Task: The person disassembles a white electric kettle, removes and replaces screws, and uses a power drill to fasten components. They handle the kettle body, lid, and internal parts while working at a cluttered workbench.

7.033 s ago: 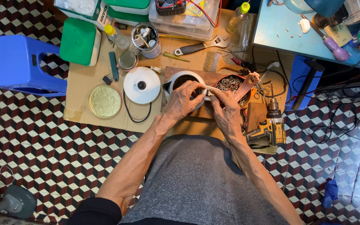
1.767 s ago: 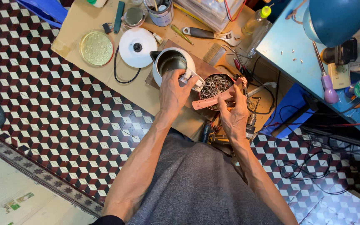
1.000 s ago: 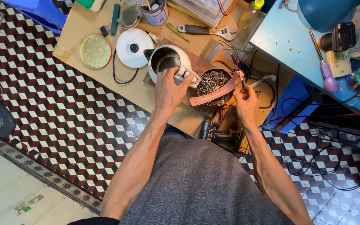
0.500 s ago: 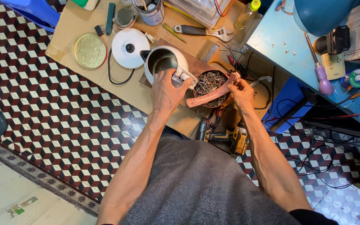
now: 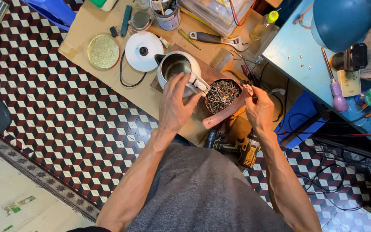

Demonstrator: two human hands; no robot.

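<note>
Head view: left hand on kettle, fingers spread.

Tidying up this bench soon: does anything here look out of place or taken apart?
Yes. The white kettle stands open, its lid lying apart on the cardboard. A cordless drill lies on the floor by the person's knees.
</note>
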